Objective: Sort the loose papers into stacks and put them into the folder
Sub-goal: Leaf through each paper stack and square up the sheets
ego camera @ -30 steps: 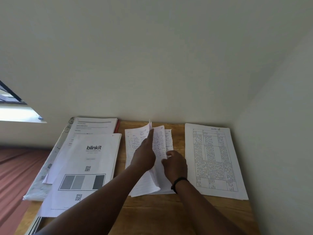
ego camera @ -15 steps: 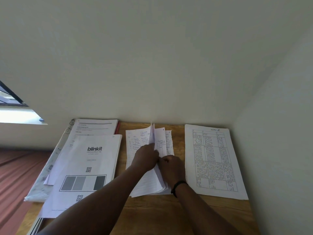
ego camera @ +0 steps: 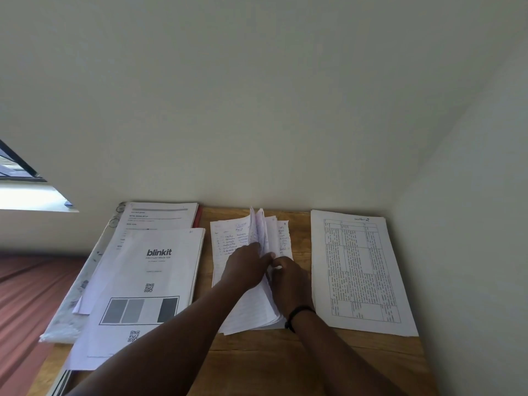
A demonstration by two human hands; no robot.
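Three groups of paper lie on the wooden desk, side by side against the wall. On the left is a printed stack whose top sheet reads "blinkit", with two QR codes and a row of grey boxes; a second printed sheet shows from under its far end. Both rest on a folder with two rings at its far corner and a red edge beside the sheets. In the middle is a handwritten stack of lined pages. On the right, apart from it, lies one table sheet, ruled in three columns.

All of them lie with the long axis running away from the person, tops toward the wall. The blinkit stack and the table sheet lean slightly, near ends spread outward.

Two hands work in the middle stack. The left hand rests on the left pages, fingers bent against a few sheets that stand up on edge near the middle. The right hand, a black band on its wrist, lies on the right pages with its fingers curled, pinching sheet edges where the two hands meet.

At far left is a window.
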